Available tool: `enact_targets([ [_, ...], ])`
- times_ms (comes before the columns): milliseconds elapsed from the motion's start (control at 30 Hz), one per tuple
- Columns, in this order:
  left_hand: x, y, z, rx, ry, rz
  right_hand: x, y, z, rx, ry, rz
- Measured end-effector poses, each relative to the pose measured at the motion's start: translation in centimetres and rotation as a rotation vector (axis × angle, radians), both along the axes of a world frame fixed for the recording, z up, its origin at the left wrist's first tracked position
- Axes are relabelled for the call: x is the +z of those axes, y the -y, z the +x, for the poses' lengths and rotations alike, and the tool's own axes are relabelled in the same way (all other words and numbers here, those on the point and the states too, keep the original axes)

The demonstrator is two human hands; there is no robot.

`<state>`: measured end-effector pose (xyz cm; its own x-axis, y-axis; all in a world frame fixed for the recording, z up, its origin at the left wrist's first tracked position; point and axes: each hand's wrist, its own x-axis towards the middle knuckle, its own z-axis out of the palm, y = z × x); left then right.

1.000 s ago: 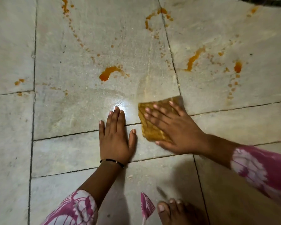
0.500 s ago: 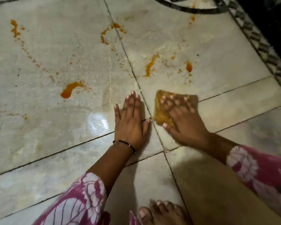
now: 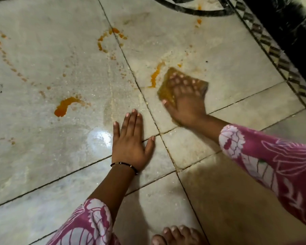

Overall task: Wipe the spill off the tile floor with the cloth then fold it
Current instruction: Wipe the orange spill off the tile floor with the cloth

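The cloth (image 3: 168, 85) is a small square pad, stained orange-yellow and blurred with motion. It lies flat on the tile floor (image 3: 42, 156), under the right hand (image 3: 185, 101), whose fingers spread straight across it and press it down; its far corner and left edge show past the fingertips. An orange streak (image 3: 155, 75) of the spill lies just left of the cloth. A larger orange blob (image 3: 64, 107) sits well to the left. The left hand (image 3: 131, 140) rests flat on the tile, fingers straight, holding nothing. One cloth, two hands, and one bare foot (image 3: 177, 236) at the bottom edge.
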<state>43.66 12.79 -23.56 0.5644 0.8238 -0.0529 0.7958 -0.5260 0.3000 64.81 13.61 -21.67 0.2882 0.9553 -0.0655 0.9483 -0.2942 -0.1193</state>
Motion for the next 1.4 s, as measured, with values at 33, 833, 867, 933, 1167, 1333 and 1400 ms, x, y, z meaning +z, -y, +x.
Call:
enact_targets([
  [33,0.0,0.0,0.0,0.004,0.000,0.001,0.0,0.8,-1.4,0.143,0.003,-0.004],
  [833,-0.2,0.0,-0.3,-0.004,0.010,0.029,-0.4,9.8,-5.6,0.362,-0.119,0.045],
  [867,-0.3,0.0,-0.3,-0.003,0.021,0.028,-0.2,9.5,-5.7,0.364,-0.221,0.053],
  [933,-0.4,0.0,-0.3,0.001,0.031,0.029,1.3,8.9,-5.0,0.236,-0.653,0.045],
  [1167,-0.3,-0.1,-0.2,0.017,0.027,0.034,9.6,2.3,3.6,-0.395,-1.599,-0.245],
  [1333,-0.4,-0.3,-0.5,0.035,0.040,0.029,11.2,-0.2,2.9,-0.132,-1.202,-0.378],
  [1400,-0.2,-0.1,-0.3,0.022,0.044,0.032,10.6,1.5,0.7,0.119,-0.835,-0.339],
])
